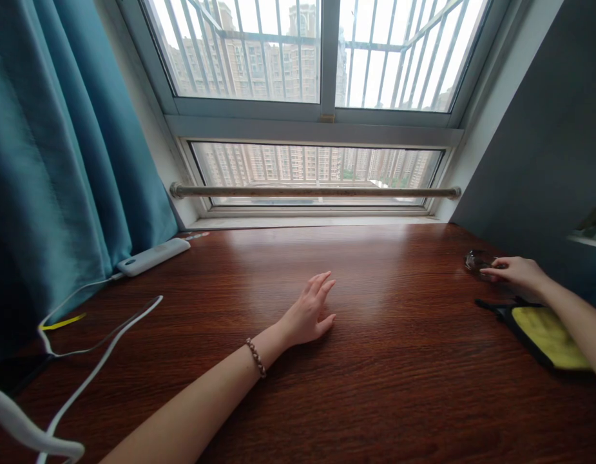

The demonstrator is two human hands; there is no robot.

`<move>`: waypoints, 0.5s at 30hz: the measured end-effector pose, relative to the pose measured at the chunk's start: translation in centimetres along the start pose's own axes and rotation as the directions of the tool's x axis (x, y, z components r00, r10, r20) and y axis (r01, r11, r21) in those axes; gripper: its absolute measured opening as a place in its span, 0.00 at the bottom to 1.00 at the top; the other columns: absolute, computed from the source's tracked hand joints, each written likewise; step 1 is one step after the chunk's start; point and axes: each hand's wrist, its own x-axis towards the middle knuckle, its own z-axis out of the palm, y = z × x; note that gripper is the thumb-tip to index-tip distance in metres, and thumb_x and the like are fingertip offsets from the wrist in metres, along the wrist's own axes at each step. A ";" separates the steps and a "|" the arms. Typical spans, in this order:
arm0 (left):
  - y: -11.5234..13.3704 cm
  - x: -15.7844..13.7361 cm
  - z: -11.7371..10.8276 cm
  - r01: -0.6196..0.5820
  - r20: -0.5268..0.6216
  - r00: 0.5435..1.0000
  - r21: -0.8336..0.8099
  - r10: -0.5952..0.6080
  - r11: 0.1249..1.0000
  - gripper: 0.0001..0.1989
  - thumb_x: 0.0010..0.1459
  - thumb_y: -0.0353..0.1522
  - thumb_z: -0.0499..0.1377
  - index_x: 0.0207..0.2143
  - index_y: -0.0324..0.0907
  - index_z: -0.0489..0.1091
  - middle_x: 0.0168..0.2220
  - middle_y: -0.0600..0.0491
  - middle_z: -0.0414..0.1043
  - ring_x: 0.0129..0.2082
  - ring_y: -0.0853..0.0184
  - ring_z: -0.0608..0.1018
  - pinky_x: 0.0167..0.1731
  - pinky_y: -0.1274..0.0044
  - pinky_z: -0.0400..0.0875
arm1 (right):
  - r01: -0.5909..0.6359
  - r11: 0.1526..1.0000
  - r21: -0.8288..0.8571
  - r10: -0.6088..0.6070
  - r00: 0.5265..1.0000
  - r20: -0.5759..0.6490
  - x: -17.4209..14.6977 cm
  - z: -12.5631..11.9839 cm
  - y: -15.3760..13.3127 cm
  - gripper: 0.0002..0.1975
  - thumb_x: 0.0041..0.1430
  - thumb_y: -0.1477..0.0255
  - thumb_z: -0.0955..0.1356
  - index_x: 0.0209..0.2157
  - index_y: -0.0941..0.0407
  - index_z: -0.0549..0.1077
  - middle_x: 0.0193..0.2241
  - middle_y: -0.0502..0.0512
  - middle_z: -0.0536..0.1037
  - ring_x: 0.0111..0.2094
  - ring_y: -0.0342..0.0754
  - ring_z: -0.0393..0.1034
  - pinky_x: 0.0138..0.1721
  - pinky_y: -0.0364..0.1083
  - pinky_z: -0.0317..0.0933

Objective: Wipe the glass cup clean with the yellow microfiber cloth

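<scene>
My left hand [310, 312] rests on the brown wooden tabletop [399, 386] near its middle, with the fingers stretched out and the thumb apart, holding nothing. A beaded bracelet [256, 357] circles that wrist. Over at the right side, my right hand [520, 274] has its thumb and fingers closed on the near edge of a small, rounded, dark see-through object [475, 260]. What kind of object it is cannot be made out. Just below the right wrist lies a yellow pouch [546, 335] with black edging and a black strap end, partly covered by my forearm.
A white power strip [155, 256] lies at the back left beside a blue curtain [70, 142]. White cables [107, 354] and a yellow strip [63, 322] are on the left. A metal rail [317, 192] crosses the window at the back; a grey wall [529, 148] bounds the right.
</scene>
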 end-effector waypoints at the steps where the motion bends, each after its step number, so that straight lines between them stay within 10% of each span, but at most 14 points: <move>1: 0.0 0.0 0.0 0.000 0.000 1.000 0.002 0.000 1.000 0.34 0.53 0.33 0.55 0.60 0.38 0.46 0.63 0.43 0.42 0.63 0.60 0.47 0.62 0.64 0.50 | 0.004 1.000 -0.007 -0.004 1.000 0.009 0.1 0.0 0.0 0.23 0.47 0.51 0.68 0.35 0.56 0.74 0.31 0.54 0.76 0.36 0.47 0.67 0.39 0.45 0.50; 15: 0.2 -0.1 0.0 0.007 -0.006 1.000 0.021 -0.007 1.000 0.33 0.54 0.33 0.54 0.60 0.37 0.46 0.63 0.43 0.42 0.63 0.60 0.46 0.62 0.64 0.50 | 0.093 0.994 -0.049 -0.090 0.993 0.073 1.6 0.7 -0.2 0.24 0.50 0.50 0.65 0.36 0.56 0.72 0.32 0.55 0.75 0.38 0.47 0.66 0.40 0.45 0.49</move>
